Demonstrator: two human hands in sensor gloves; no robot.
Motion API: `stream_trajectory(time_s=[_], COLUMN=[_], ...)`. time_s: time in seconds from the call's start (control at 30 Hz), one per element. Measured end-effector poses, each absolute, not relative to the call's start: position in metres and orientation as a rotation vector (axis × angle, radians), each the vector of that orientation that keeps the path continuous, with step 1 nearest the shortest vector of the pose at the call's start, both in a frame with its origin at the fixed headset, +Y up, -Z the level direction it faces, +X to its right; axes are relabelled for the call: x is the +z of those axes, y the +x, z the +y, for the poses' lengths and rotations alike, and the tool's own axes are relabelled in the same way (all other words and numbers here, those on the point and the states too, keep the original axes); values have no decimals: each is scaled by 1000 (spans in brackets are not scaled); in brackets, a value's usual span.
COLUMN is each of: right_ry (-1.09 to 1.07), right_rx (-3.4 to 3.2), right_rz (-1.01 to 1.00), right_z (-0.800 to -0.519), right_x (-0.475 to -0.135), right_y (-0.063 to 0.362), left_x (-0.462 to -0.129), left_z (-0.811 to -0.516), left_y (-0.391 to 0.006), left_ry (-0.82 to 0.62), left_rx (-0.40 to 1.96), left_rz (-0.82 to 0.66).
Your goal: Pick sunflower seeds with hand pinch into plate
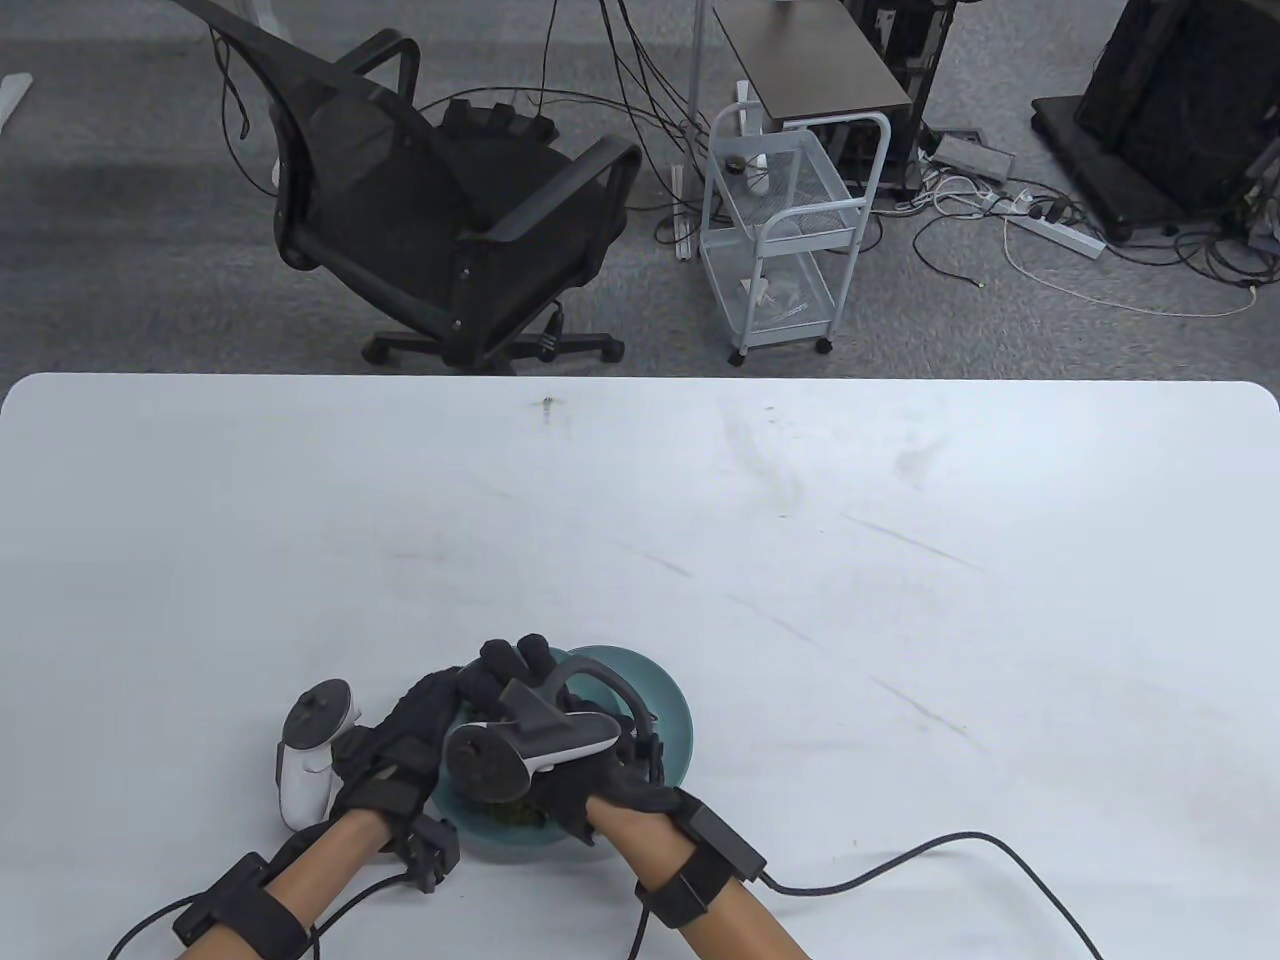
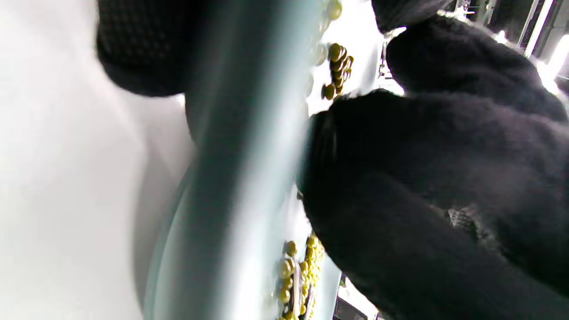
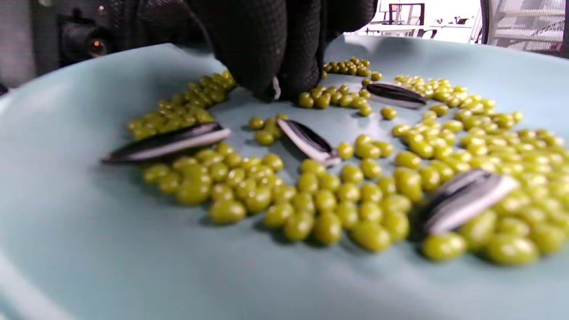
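Observation:
A teal plate (image 1: 672, 702) sits near the table's front edge. It holds many small green beans (image 3: 333, 209) and several striped sunflower seeds (image 3: 171, 142), one of them in the middle (image 3: 307, 141). My right hand (image 1: 520, 668) reaches down into the plate. In the right wrist view its fingertips (image 3: 275, 86) are pressed together on a pale sliver that looks like a sunflower seed. My left hand (image 1: 425, 720) grips the plate's left rim (image 2: 231, 178), with the thumb (image 2: 142, 49) outside it. The hands hide most of the plate in the table view.
A black cable (image 1: 900, 862) runs over the table right of my right forearm. The white table (image 1: 700, 520) stretches far beyond the plate. An office chair (image 1: 430, 200) and a white wire cart (image 1: 790, 230) stand on the floor past the far edge.

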State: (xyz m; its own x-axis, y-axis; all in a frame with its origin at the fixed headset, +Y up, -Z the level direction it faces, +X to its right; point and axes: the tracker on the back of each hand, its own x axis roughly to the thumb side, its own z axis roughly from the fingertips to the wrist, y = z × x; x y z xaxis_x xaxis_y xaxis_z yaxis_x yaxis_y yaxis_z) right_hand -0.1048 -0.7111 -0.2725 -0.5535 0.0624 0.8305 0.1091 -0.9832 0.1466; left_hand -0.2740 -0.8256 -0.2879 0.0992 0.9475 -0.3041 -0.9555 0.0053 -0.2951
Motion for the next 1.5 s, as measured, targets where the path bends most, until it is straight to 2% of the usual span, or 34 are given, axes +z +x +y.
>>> stream_trajectory(time_s=[0.5, 0.77, 0.97, 1.13, 1.3, 1.4, 1.5], right_ry=[-1443, -1426, -1357, -1175, -914, -846, -829], right_rx=[-2754, -2817, -2935, -3092, -3206, -3186, -3152], right_rz=[-223, -188, -100, -31, -108, -211, -233], right_z=[-717, -705, -682, -669, -693, -714, -730], right_x=[-272, -275, -283, -300, -321, -329, -331], right_y=[-105, -95, -69, -24, 14, 18, 14], left_x=[-288, -288, -288, -290, -290, -290, -291], left_z=[-827, -826, -826, -825, -824, -824, -825], left_y=[-272, -272, -273, -278, -280, -280, -280], left_ry=[-483, -478, -466, -439, -433, -435, -443], left_rx=[1464, 1481, 1490, 1493, 1507, 1506, 1508], left_rz=[28, 20, 10, 9, 16, 14, 11])
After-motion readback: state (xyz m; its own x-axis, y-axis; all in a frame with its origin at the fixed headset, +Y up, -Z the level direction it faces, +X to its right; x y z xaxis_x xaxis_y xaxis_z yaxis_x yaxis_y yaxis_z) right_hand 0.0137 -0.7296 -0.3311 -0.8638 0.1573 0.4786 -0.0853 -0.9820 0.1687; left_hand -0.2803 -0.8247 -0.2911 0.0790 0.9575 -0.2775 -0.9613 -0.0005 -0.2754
